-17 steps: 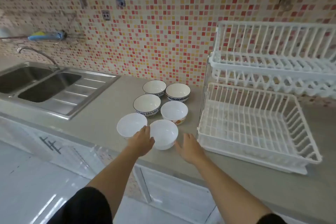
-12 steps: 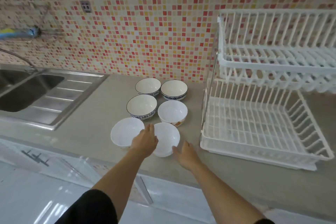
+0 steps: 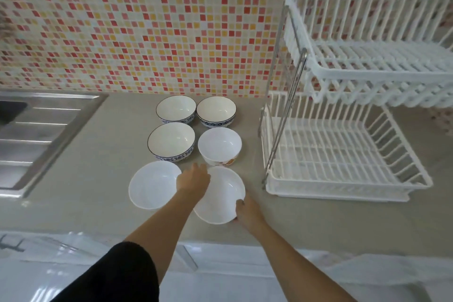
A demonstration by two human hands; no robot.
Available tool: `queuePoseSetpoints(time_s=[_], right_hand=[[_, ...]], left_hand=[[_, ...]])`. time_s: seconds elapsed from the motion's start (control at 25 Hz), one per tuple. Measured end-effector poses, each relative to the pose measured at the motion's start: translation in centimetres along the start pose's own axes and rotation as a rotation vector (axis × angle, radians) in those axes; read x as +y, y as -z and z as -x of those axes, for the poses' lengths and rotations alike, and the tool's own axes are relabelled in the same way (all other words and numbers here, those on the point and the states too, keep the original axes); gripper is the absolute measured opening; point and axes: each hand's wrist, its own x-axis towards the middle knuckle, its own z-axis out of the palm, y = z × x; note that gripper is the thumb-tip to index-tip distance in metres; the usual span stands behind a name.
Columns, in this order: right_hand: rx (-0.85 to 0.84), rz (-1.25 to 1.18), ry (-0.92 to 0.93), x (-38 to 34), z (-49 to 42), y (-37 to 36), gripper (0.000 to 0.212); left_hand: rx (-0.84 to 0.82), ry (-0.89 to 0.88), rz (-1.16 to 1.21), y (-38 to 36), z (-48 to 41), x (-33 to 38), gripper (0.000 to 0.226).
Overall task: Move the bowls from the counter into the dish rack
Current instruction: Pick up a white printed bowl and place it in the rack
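Note:
Several bowls stand grouped on the grey counter (image 3: 98, 154). The nearest plain white bowl (image 3: 221, 200) is tilted, held between both hands. My left hand (image 3: 193, 180) grips its far left rim. My right hand (image 3: 247, 211) holds its near right edge. Another plain white bowl (image 3: 152, 185) sits just to the left. Behind are a blue-patterned bowl (image 3: 171, 141) and a white bowl with orange flowers (image 3: 220, 146). Two more blue-rimmed bowls, one at left (image 3: 176, 108) and one at right (image 3: 216, 111), stand by the wall. The white two-tier dish rack (image 3: 343, 179) holds nothing.
A steel sink with drainboard (image 3: 36, 127) lies at the left. The mosaic tile wall (image 3: 171, 32) rises behind the counter. The rack's metal upright (image 3: 284, 127) stands at its left side. The counter's front edge runs just below my hands.
Both hands have closed on the nearest white bowl, which now tilts up off the counter. My view has shifted closer and to the right.

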Motion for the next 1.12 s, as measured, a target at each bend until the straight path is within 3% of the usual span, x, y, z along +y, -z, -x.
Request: queuePoseSetpoints(time_s=[0.16,0.36,0.56,0.76,0.96,1.12], right_hand=[[0.052,0.067,0.24,-2.2,2.7,1.7,0.052],[0.118,0.002,0.584,-7.7,6.5,3.2,0.044],[0.165,-0.021,0.926,-13.7,11.8,6.8,0.038],[0.176,0.009,1.197,-19.7,17.8,12.7,0.043],[0.187,-0.014,1.27,-23.4,19.6,22.8,0.052],[0.103,0.077,1.147,-25.0,17.7,32.1,0.067]], left_hand=[[0.168,-0.059,0.399,2.0,2.3,-0.6,0.046],[0.4,0.019,0.765,9.2,5.4,-0.3,0.056],[0.621,-0.009,1.108,16.6,9.9,1.0,0.031],[0.845,-0.284,1.399,23.8,13.0,4.8,0.016],[0.803,-0.597,1.322,29.4,13.5,10.9,0.015],[0.672,-0.641,1.067,32.0,11.4,16.2,0.028]])
